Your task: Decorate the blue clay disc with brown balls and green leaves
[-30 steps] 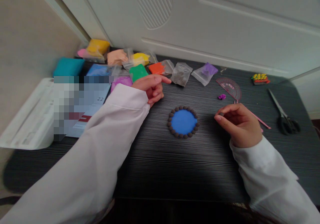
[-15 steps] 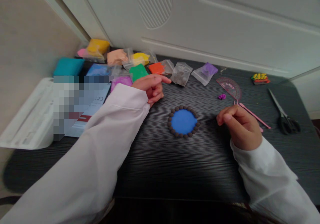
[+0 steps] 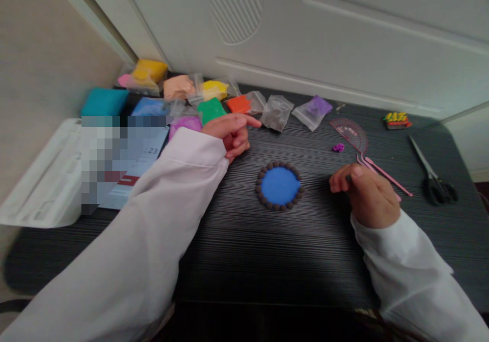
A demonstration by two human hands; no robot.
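A flat blue clay disc point(image 3: 280, 186) ringed by small dark brown clay balls point(image 3: 259, 189) lies on the black table. Beyond it to the left, my left hand point(image 3: 233, 134) hovers near the bags, index finger stretched out, the others loosely bent, nothing visible in it. My right hand point(image 3: 369, 192), to the right of the disc, pinches a small dark clay ball point(image 3: 348, 178) between thumb and fingers. Pink modelling tools point(image 3: 388, 176) lie just behind that hand. A scrap of purple clay point(image 3: 338, 147) sits farther back.
Bags of coloured clay, among them green point(image 3: 211, 111), orange point(image 3: 239, 104), dark grey point(image 3: 277, 114) and purple point(image 3: 314, 112), line the back. At right lie a protractor point(image 3: 350, 134), scissors point(image 3: 433, 174) and a yellow-red piece point(image 3: 397, 120). A partly blurred screen point(image 3: 147, 161) and white packet point(image 3: 42, 174) are left.
My right thumb has shifted across the fingers, and a dark bit of clay now shows between them. My left hand and the disc have stayed put.
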